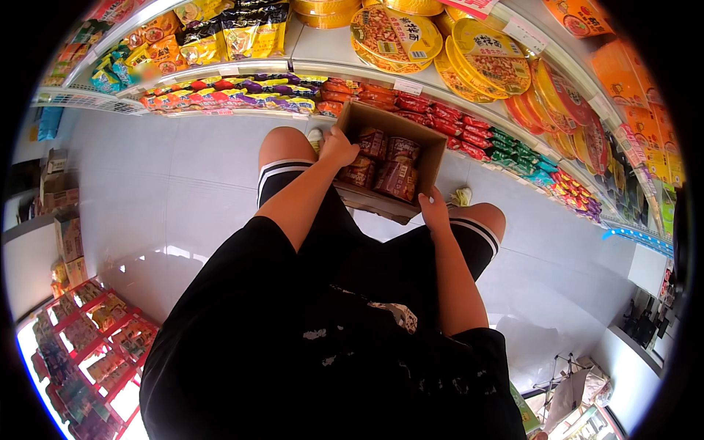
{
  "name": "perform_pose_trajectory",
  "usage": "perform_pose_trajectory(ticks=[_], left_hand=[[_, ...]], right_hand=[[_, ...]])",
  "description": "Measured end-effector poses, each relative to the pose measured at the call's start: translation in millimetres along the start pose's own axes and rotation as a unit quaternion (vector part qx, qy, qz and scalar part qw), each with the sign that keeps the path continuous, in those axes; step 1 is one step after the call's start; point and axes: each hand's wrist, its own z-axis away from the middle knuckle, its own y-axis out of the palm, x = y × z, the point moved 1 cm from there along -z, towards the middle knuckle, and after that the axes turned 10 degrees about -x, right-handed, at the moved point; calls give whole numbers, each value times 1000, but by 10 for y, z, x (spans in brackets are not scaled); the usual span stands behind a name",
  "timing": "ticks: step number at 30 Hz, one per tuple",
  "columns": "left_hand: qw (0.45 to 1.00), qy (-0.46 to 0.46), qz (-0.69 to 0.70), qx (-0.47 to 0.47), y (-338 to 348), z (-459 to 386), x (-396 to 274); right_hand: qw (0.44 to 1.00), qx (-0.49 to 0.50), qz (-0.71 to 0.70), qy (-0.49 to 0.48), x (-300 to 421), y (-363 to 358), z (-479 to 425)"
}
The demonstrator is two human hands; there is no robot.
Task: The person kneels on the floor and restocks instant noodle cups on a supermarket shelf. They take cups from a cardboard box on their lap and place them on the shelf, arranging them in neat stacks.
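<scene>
An open cardboard box (368,201) is held tilted between my knees, its opening facing up toward me. Inside it stand several instant-noodle cups (397,179) with reddish-brown printed wrappers, grouped toward the left and middle. My left hand (336,147) grips the box's upper left wall, fingers over the edge. At the lower right corner, my right hand (434,210) holds the box with the thumb along its side. The fingers beneath the box are hidden on both hands.
Ahead runs a store shelf with round noodle bowls (487,58), bagged noodles (256,30) and a lower row of small snack packets (231,93). Grey tiled floor (212,148) lies around my feet. A red-slatted display rack (93,352) stands at lower left, stacked cartons (58,187) at far left.
</scene>
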Motion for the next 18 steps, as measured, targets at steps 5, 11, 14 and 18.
perform_pose_trajectory(ticks=[5, 11, 14, 18], left_hand=[[994, -83, -65, 20, 142, -308, 297], [992, -96, -70, -33, 362, -399, 468], [996, -85, -23, -35, 489, -272, 283], [999, -19, -23, -17, 818, -177, 63]], right_hand=[[991, -43, 39, 117, -429, 419, -378], [982, 36, 104, 155, -266, 377, -565], [976, 24, 126, 175, -309, 83, -675], [984, 9, 152, 94, -597, -407, -1052]])
